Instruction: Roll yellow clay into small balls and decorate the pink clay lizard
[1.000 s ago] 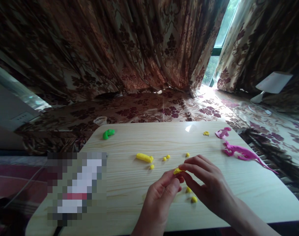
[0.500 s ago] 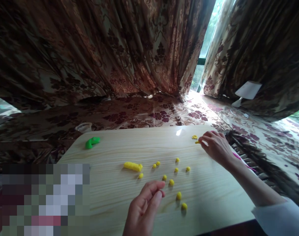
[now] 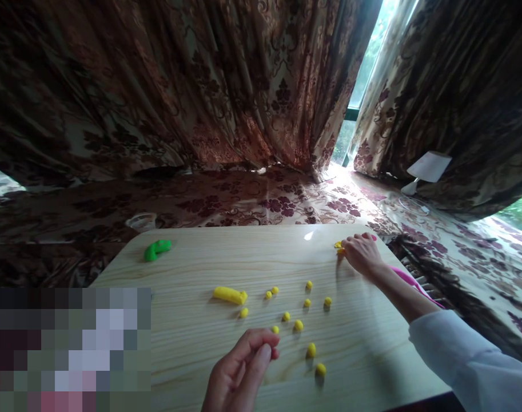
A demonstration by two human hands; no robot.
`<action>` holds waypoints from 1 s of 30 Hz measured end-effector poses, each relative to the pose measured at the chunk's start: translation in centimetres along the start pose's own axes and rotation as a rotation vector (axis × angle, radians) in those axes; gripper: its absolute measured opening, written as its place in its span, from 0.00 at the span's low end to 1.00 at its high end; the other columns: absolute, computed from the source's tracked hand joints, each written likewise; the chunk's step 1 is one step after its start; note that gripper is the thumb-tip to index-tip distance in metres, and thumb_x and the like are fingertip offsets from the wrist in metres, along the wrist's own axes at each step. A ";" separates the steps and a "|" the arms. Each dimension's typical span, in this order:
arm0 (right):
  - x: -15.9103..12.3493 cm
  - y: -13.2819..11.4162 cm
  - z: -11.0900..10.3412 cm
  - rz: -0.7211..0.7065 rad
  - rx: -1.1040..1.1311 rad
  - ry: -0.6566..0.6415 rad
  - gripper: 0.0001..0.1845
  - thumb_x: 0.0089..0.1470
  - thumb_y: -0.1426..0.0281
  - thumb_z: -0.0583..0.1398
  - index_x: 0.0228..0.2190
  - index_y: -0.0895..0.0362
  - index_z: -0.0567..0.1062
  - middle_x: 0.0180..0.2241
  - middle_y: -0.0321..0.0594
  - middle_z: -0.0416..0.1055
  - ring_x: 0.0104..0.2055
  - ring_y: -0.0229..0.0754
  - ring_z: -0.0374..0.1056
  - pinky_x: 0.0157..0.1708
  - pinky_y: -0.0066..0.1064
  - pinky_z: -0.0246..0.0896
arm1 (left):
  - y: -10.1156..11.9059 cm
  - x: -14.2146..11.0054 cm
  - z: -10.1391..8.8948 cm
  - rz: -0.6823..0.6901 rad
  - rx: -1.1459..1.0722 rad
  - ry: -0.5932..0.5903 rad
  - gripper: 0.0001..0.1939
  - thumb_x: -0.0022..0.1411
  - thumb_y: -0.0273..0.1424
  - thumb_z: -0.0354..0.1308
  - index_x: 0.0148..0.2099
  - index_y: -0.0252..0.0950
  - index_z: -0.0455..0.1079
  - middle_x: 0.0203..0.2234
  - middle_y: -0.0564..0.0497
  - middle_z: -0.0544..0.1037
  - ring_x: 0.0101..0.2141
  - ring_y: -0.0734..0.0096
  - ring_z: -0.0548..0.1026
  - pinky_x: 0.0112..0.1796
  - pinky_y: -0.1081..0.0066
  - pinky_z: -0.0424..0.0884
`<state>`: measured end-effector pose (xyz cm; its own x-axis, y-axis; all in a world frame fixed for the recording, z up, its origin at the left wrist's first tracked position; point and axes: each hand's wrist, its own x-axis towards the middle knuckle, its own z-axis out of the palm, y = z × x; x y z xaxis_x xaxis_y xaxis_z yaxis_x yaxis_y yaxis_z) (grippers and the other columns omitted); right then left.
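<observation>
Eleven yellow balls (image 3: 298, 325) are already shaped, loosely scattered from the centre of the tabletop (image 3: 187, 355) toward two and five o'clock, with twelve at the far edge. What is left unshaped, as I judge it, is a thick yellow roll (image 3: 228, 295) toward ten o'clock and a ragged yellow scrap (image 3: 338, 245) at two. The right hand (image 3: 362, 255) reaches to that scrap, thumb and fingers seemingly pinching a bit of yellow; its fingertips are partly hidden. The left hand (image 3: 239, 369), at seven o'clock, curls with thumb near forefinger, just by the nearest ball; whether anything sits between them I cannot tell. The balls look matte, doughy and not quite equal; the roll is blunt, with a knobbly right end. A smooth, bent green lump (image 3: 158, 250) rests at ten o'clock, and a thin pink strip (image 3: 409, 279) trails near three, past the right forearm
</observation>
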<state>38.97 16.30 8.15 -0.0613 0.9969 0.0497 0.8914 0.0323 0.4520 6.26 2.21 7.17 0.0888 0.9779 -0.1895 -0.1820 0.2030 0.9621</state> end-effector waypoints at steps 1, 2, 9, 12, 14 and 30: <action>-0.1 0.1 -0.1 -0.002 0.003 0.002 0.12 0.57 0.65 0.56 0.38 0.61 0.71 0.38 0.41 0.70 0.40 0.42 0.67 0.42 0.40 0.60 | 0.0 0.0 0.0 0.006 0.002 -0.002 0.11 0.50 0.38 0.62 0.35 0.38 0.76 0.30 0.52 0.77 0.32 0.68 0.74 0.37 0.76 0.67; -0.1 0.1 -0.1 -0.005 0.010 0.007 0.10 0.57 0.66 0.55 0.36 0.61 0.72 0.36 0.41 0.71 0.39 0.42 0.66 0.42 0.39 0.58 | 0.0 0.1 0.0 0.011 0.005 -0.003 0.11 0.50 0.38 0.62 0.35 0.37 0.76 0.29 0.52 0.77 0.32 0.68 0.74 0.37 0.76 0.67; -0.4 0.3 -0.9 -0.008 0.079 0.078 0.08 0.52 0.75 0.55 0.29 0.59 0.75 0.29 0.46 0.74 0.36 0.44 0.66 0.38 0.35 0.46 | 0.0 0.0 0.0 0.034 0.034 -0.030 0.09 0.53 0.37 0.60 0.34 0.37 0.75 0.25 0.53 0.76 0.32 0.70 0.72 0.37 0.78 0.66; -1.0 1.1 -2.0 0.008 0.113 0.118 0.09 0.52 0.74 0.56 0.32 0.57 0.76 0.31 0.44 0.74 0.37 0.45 0.66 0.38 0.35 0.46 | -0.1 0.0 -0.1 0.031 0.033 -0.032 0.10 0.53 0.37 0.59 0.35 0.37 0.75 0.25 0.52 0.76 0.32 0.70 0.72 0.37 0.78 0.66; -2.3 1.6 -3.2 0.028 0.132 0.149 0.10 0.53 0.72 0.55 0.35 0.56 0.75 0.33 0.44 0.74 0.38 0.46 0.66 0.39 0.36 0.47 | -0.1 0.0 -0.3 0.028 0.037 -0.010 0.10 0.53 0.37 0.59 0.34 0.37 0.75 0.26 0.53 0.76 0.32 0.70 0.72 0.37 0.78 0.65; -18.1 -12.2 -4.0 -0.018 0.974 0.056 0.05 0.51 0.68 0.59 0.33 0.53 0.72 0.32 0.39 0.70 0.34 0.44 0.66 0.34 0.35 0.61 | -0.5 -0.8 -0.6 0.117 0.202 0.022 0.09 0.54 0.34 0.59 0.37 0.37 0.74 0.31 0.51 0.75 0.34 0.69 0.72 0.38 0.75 0.67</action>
<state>27.41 -2.40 5.29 -0.0774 0.9916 0.1039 0.8693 0.1182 -0.4799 5.73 1.38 6.73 0.0564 0.9955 -0.0761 0.0099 0.0757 0.9971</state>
